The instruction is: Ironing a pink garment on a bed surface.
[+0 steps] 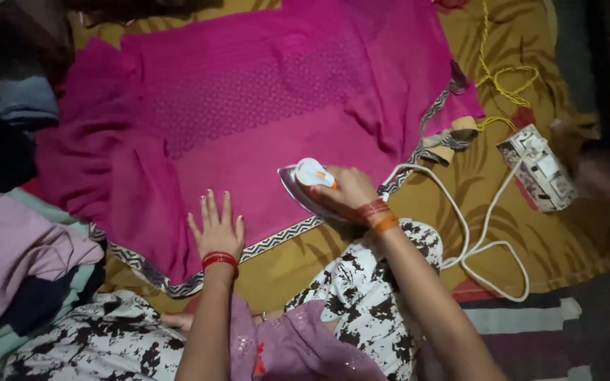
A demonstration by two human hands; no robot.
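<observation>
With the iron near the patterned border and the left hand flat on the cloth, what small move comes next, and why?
Probably slide the iron in the right hand up-left across the pink cloth: its tip points there, and the left hand pins the fabric.

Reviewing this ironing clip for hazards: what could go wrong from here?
1. The left hand lies flat on the pink cloth close to the iron that the right hand grips; a stroke that way could burn fingers.
2. The white cord loops loosely beside the forearm and could snag, tugging the extension box.
3. An iron left resting may scorch the cloth.
</observation>
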